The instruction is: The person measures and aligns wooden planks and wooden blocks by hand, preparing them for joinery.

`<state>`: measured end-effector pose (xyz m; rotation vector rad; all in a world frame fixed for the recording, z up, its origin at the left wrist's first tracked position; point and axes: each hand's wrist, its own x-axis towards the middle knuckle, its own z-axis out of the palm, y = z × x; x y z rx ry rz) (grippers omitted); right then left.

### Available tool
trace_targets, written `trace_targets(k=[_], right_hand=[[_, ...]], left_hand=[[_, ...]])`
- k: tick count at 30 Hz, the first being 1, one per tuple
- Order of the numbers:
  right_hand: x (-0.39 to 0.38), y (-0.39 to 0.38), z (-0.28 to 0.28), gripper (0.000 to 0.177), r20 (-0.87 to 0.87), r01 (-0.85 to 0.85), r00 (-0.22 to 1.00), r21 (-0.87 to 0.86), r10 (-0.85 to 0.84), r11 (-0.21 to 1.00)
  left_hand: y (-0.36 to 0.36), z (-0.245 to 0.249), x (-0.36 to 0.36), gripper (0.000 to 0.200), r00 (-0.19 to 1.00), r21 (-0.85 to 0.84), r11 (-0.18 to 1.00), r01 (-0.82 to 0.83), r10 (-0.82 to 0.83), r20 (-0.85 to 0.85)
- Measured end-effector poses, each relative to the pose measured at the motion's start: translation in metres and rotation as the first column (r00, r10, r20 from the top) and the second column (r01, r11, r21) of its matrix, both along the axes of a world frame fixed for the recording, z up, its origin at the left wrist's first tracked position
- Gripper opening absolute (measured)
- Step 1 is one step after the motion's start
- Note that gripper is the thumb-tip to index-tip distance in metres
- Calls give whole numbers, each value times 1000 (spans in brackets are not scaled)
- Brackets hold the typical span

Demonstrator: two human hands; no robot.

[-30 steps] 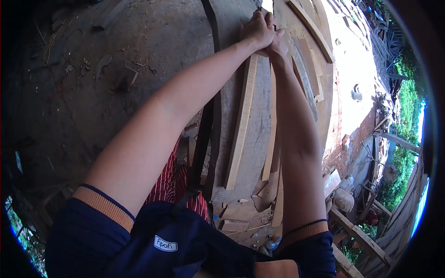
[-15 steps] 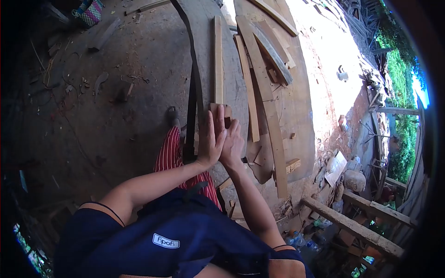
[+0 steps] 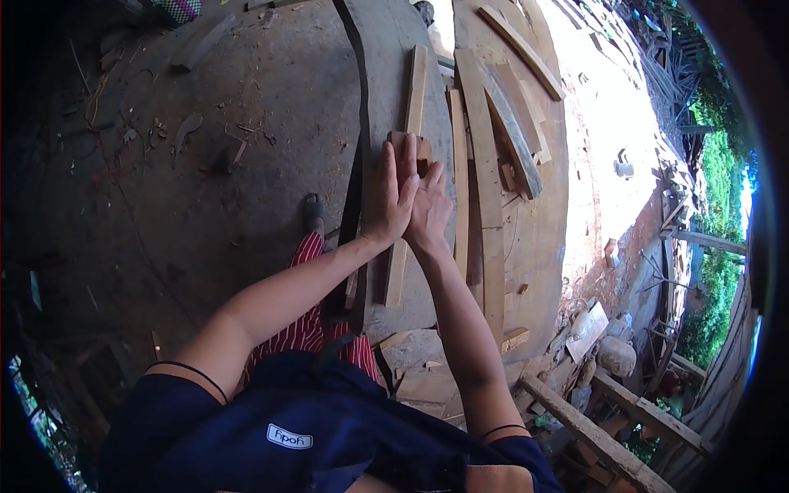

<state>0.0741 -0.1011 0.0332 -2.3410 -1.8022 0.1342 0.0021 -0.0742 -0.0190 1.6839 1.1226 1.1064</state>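
Together, both hands met at a small wooden block [image 3: 423,149] that sat over a pale strip [image 3: 417,90] on a thick plank [image 3: 383,86]. The left hand [image 3: 389,202] lay on it, fingers straight; the right hand [image 3: 431,205] had bent fingers near its dark slot, their grip impossible to tell. From the block, the strip ran toward twelve and six o'clock; a slat [image 3: 460,185] lay at four.

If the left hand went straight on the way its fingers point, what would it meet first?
Probably the wooden block, which the left hand appears to touch with its fingers; beyond that, perhaps the pale strip, though depth is unclear.
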Motion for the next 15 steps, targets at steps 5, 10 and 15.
trace_targets(k=[5, 10, 15], right_hand=[[45, 139, 4, 77, -12, 61, 998, -74, -62, 995], [83, 238, -2, 87, 26, 84, 996, -111, -81, 990], [93, 240, -10, 99, 33, 63, 998, -137, -59, 988]], left_hand=[[151, 3, 51, 73, 999, -48, 999, 7, -9, -49], [255, 12, 86, 68, 994, -139, 990, 38, -51, -95], [246, 17, 88, 73, 985, -232, 972, 47, -84, -153]])
